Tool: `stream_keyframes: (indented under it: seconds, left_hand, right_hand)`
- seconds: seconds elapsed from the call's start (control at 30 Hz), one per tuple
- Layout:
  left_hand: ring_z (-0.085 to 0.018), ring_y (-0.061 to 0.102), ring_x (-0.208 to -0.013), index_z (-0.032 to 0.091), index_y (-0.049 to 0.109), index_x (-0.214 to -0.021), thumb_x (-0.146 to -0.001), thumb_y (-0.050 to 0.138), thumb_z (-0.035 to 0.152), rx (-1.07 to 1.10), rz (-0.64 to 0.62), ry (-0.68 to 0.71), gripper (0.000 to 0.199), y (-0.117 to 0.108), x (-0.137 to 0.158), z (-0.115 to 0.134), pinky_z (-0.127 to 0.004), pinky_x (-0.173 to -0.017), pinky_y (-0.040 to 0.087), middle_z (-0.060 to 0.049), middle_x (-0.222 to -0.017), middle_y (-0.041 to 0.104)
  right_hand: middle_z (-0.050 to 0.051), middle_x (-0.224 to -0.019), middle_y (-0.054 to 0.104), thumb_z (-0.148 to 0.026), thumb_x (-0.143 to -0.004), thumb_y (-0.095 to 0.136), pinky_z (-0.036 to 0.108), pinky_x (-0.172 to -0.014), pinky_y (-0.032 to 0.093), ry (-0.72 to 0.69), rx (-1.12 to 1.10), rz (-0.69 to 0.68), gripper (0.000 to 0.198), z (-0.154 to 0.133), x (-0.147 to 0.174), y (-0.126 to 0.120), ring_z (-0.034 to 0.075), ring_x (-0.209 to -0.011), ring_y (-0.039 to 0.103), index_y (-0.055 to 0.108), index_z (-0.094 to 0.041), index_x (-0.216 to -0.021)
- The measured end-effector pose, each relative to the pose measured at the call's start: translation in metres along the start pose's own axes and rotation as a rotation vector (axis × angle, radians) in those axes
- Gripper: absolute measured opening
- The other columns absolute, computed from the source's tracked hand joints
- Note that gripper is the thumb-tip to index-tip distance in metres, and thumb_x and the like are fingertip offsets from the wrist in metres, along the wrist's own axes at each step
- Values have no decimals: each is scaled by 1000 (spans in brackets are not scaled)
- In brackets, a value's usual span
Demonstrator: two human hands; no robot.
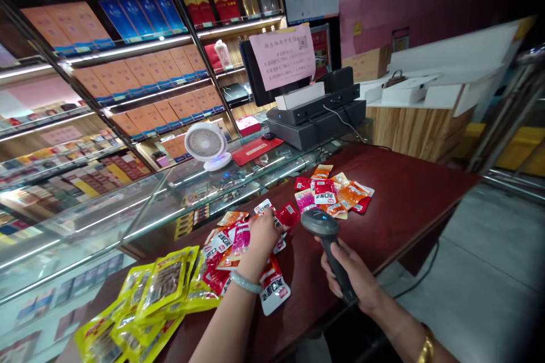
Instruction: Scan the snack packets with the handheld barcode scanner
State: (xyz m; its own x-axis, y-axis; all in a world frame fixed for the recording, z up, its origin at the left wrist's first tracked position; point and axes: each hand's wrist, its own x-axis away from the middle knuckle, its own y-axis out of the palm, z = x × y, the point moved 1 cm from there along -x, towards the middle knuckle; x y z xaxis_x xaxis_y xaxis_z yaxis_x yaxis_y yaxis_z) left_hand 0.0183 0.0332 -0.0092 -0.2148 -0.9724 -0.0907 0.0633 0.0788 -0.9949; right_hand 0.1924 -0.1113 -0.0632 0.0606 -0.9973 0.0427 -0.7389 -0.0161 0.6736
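Observation:
My right hand is wrapped round the handle of a dark grey barcode scanner, whose head shows a small blue light. Over the middle of the table, my left hand has its fingers closed at a red snack packet, which juts out to the right. Under and around that hand lies a heap of small red, pink and orange snack packets. Another pile of such packets lies beyond the scanner. At lower left, several large yellow food packets are stacked.
The dark red table adjoins a glass display counter. A white fan, a red folder and a monitor over black register equipment stand on the counter. Shelves of boxes rise behind it.

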Motion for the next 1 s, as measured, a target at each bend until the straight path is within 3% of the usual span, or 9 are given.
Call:
stream_keyframes:
  seconds: [0.17, 0.37, 0.5, 0.63, 0.87, 1.0]
  left_hand:
    - [-26, 67, -95, 20, 49, -109, -76, 71, 46, 122, -24, 69, 48, 1, 16, 7, -36, -91, 35, -6, -92, 71]
    - [-26, 66, -90, 21, 50, -103, -75, 70, 45, 260, -34, 26, 42, -1, 26, 5, -35, -88, 38, -4, -87, 69]
    - [-21, 65, -85, 19, 51, -107, -77, 67, 31, 538, -19, -72, 36, 4, 12, 16, -29, -75, 43, -7, -97, 67]
    - [-20, 64, -86, 18, 54, -104, -75, 70, 28, 808, 59, -51, 34, 13, -8, 35, -28, -75, 46, -7, -96, 67]
    - [-21, 63, -90, 19, 54, -100, -73, 73, 34, 851, 77, 5, 37, 22, -17, 45, -31, -79, 47, -6, -97, 66]
    - [-20, 64, -92, 18, 55, -109, -78, 68, 26, 1051, -3, 50, 35, 25, -36, 71, -31, -82, 48, -9, -102, 68]
  right_hand:
    - [-8, -59, 52, -49, -91, 56, 16, -30, 32, -10, 15, -2, 42, 1, 2, 0, 5, -32, 40, 50, -19, -120]
    - [-8, -59, 52, -50, -91, 56, 16, -31, 34, -5, 18, 11, 41, -2, 4, 3, 4, -32, 40, 51, -20, -117]
    - [-8, -59, 52, -52, -89, 58, 16, -31, 33, -3, 18, 12, 42, -2, 4, 4, 4, -32, 39, 52, -20, -116]
    - [-8, -59, 52, -53, -88, 59, 16, -30, 33, -16, -4, 30, 42, -1, 3, 3, 4, -32, 39, 52, -21, -114]
    - [-8, -59, 51, -54, -88, 58, 15, -31, 32, -61, -47, 38, 36, -1, 4, 5, 4, -32, 40, 51, -23, -105]
    - [-8, -60, 50, -54, -89, 57, 15, -33, 32, -59, -40, 50, 36, -3, 7, 6, 4, -33, 40, 51, -24, -109]
